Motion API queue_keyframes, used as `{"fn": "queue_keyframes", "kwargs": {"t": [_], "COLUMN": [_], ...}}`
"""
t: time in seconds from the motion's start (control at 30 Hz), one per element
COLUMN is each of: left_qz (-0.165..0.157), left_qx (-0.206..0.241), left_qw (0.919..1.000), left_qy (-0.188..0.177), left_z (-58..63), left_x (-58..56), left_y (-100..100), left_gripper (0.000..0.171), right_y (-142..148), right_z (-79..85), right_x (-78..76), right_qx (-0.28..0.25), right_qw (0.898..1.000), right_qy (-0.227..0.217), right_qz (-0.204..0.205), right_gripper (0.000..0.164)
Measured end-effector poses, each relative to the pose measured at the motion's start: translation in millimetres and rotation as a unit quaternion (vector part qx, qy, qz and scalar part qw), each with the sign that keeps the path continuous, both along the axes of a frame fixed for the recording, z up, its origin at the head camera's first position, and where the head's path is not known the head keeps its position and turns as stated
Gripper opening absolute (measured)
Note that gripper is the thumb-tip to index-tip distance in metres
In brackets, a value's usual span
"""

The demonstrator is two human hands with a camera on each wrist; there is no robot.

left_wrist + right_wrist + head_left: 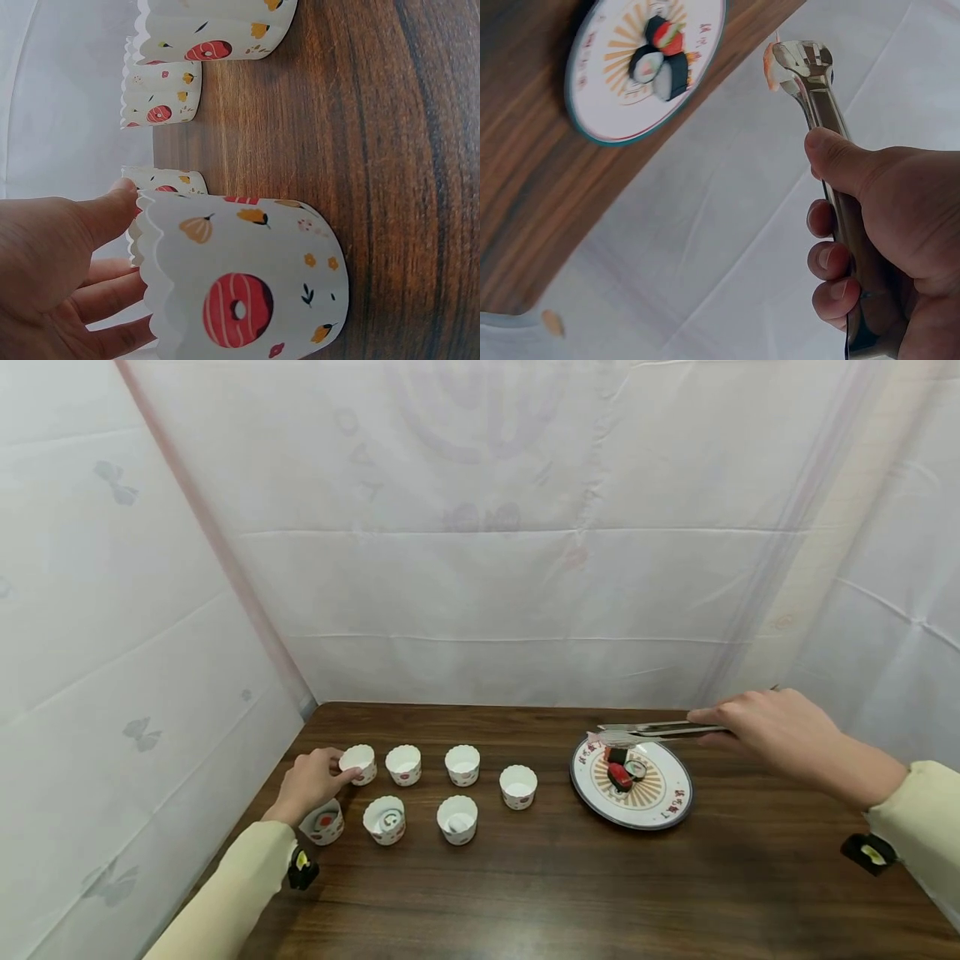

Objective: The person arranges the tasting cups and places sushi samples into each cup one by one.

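Note:
With thumb and fingers at its side, my left hand (309, 783) holds a white paper baking cup (360, 767) at the left end of the back row. The left wrist view shows the thumb at that cup's scalloped rim, partly behind a nearer cup (247, 277). My right hand (783, 739) grips metal tongs (827, 109). An orange-and-white piece (769, 67) shows at their tips, its kind unclear. Below the tongs is a round plate (670, 777) with sushi pieces, including a red-topped one (619, 777) and a roll (636, 768).
More paper cups stand right of the left hand, such as one (404, 764) and another (517, 787). In front, a cup (324, 827) and its neighbour (386, 822) contain sushi pieces; a third (457, 831) holds something pale. White curtains (480, 568) surround the wooden table (525, 893).

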State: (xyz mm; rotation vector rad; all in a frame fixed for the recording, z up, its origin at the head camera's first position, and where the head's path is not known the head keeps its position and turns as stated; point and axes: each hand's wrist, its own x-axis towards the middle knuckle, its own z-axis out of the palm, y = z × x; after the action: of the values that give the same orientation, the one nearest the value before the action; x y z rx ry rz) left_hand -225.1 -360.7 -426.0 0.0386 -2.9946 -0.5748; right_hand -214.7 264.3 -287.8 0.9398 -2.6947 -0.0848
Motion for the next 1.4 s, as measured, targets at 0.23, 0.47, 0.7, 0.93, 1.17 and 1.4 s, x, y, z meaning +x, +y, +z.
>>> {"fn": "queue_keyframes", "kwargs": {"t": [0.23, 0.47, 0.7, 0.93, 1.17, 1.4], "left_qz": [0.001, 0.003, 0.005, 0.017, 0.021, 0.023], "left_qx": [-0.002, -0.004, -0.003, -0.009, -0.01, -0.01], "left_qw": [1.0, 1.0, 1.0, 0.9998, 0.9997, 0.9996], "left_qy": [0.002, 0.007, 0.004, 0.006, 0.012, 0.012], "left_z": [1.0, 1.5, 1.7, 0.7, -2.2, 0.5], "left_x": [0.4, 1.0, 3.8, 5.3, 6.1, 5.3], "left_y": [1.4, 3.3, 3.8, 7.9, 10.0, 14.4], "left_gripper": [0.052, 0.049, 0.049, 0.05, 0.049, 0.05], "right_y": [-36.2, -74.7, -115.1, -153.2, -193.6, -229.9], "right_z": [11.8, 16.6, 18.6, 18.1, 19.0, 16.5], "right_x": [-11.4, -26.4, -40.9, -52.0, -59.3, -66.3], "right_qx": [0.008, 0.014, 0.02, 0.028, 0.047, 0.054], "right_qw": [1.0, 0.998, 0.996, 0.993, 0.991, 0.99], "right_qy": [-0.006, 0.001, -0.005, -0.008, -0.022, -0.028], "right_qz": [0.027, 0.068, 0.091, 0.111, 0.122, 0.128], "right_gripper": [0.028, 0.013, 0.014, 0.012, 0.005, 0.013]}}
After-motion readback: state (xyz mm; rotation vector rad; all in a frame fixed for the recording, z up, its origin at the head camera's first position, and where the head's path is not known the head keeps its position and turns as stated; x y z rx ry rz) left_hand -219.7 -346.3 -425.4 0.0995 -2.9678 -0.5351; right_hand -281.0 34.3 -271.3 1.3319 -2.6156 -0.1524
